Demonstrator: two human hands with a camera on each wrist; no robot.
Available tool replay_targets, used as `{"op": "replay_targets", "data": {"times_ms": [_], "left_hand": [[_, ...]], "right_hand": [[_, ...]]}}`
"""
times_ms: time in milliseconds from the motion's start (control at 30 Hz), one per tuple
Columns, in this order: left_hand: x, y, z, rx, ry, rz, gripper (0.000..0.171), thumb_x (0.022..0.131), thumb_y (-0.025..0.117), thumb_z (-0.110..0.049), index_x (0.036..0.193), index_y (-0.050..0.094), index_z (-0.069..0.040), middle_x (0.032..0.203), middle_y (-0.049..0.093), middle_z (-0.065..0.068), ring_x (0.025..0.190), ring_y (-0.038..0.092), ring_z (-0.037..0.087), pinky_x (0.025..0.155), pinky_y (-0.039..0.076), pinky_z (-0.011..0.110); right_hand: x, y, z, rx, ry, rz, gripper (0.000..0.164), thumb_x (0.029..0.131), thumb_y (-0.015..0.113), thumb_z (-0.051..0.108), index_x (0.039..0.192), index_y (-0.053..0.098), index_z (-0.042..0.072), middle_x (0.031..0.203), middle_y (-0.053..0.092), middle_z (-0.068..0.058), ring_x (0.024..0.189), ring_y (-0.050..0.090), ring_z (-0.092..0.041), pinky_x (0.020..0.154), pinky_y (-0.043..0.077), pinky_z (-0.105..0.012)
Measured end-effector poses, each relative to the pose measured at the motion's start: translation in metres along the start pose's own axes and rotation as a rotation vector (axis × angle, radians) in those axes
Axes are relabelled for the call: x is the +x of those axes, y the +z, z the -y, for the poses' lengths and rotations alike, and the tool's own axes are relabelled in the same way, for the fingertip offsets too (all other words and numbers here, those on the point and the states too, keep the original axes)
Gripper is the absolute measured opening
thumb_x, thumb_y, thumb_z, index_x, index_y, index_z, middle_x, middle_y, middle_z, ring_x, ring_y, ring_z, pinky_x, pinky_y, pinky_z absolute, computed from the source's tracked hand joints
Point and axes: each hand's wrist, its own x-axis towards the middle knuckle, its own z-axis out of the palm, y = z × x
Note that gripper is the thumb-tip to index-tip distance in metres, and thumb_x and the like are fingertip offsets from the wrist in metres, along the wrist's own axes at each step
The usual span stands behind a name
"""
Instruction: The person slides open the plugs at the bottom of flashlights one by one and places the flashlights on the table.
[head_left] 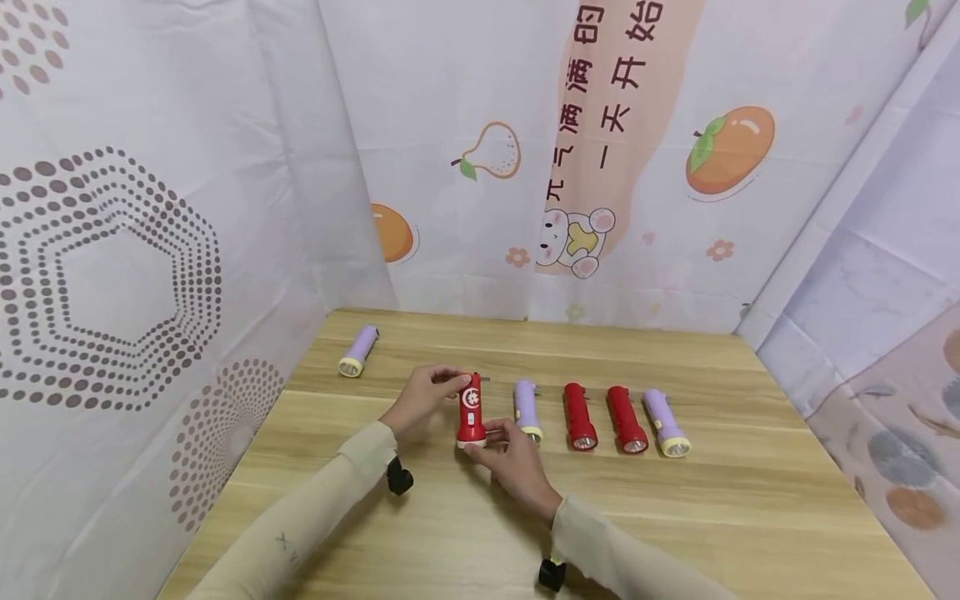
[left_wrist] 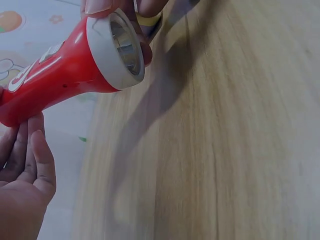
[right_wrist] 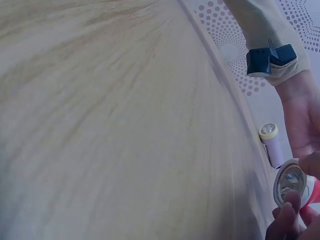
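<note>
Between both hands is a red flashlight (head_left: 472,417) with a white rim, a white print and a switch on its upper side. My left hand (head_left: 426,397) holds its tail end between thumb and fingers. At the lens end, my right hand (head_left: 523,471) pinches the white rim. The left wrist view shows the red flashlight (left_wrist: 70,70) above the wooden table, its clear lens facing right. Right-hand fingers (right_wrist: 282,220) lie across the edge of the lens in the right wrist view. Nearest the right hand on the table is a purple flashlight (head_left: 527,404).
Right of the hands, two red flashlights (head_left: 579,412) (head_left: 626,415) and another purple one (head_left: 664,421) continue the row. One more purple flashlight (head_left: 360,348) lies at the table's back left. Printed curtains (head_left: 465,242) hang around the wooden table (head_left: 712,517).
</note>
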Motion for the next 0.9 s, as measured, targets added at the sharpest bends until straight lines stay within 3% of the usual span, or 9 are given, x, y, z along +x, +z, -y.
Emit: {"op": "replay_targets", "data": {"times_ms": [233,400,633,900], "left_hand": [[0.006,0.006,0.01,-0.131,-0.052,-0.009,0.035,0.095,0.076,-0.024,0.116,0.071,0.003,0.109,0.073,0.013,0.095,0.068,0.02,0.091,0.056,0.049],[0.016,0.012,0.015,-0.156,-0.106,0.007,0.037,0.095,0.077,-0.029,0.117,0.072,0.0,0.111,0.071,0.011,0.098,0.067,0.02,0.089,0.057,0.039],[0.028,0.014,0.015,-0.137,-0.121,-0.031,0.032,0.095,0.075,-0.025,0.114,0.073,0.002,0.108,0.072,0.012,0.092,0.068,0.02,0.082,0.059,0.035],[0.033,0.014,0.017,-0.147,-0.163,-0.036,0.031,0.097,0.073,-0.024,0.113,0.073,0.002,0.105,0.073,0.013,0.086,0.069,0.017,0.082,0.059,0.038]], "right_hand": [[0.002,0.0,0.0,-0.067,-0.001,-0.034,0.049,0.086,0.085,0.032,0.119,0.063,0.004,0.106,0.069,-0.007,0.094,0.064,-0.02,0.07,0.054,-0.031],[0.004,0.001,0.0,-0.098,-0.006,-0.06,0.045,0.088,0.083,0.03,0.117,0.064,0.001,0.102,0.07,-0.006,0.094,0.066,-0.019,0.074,0.055,-0.031],[0.011,-0.001,0.009,-0.128,0.025,-0.057,0.044,0.091,0.081,0.032,0.118,0.064,0.002,0.102,0.068,-0.007,0.082,0.062,-0.017,0.06,0.054,-0.03],[0.016,-0.004,0.016,-0.117,0.019,-0.027,0.042,0.093,0.078,0.027,0.12,0.062,-0.001,0.103,0.067,-0.011,0.044,0.056,-0.014,0.04,0.048,-0.029]]}}
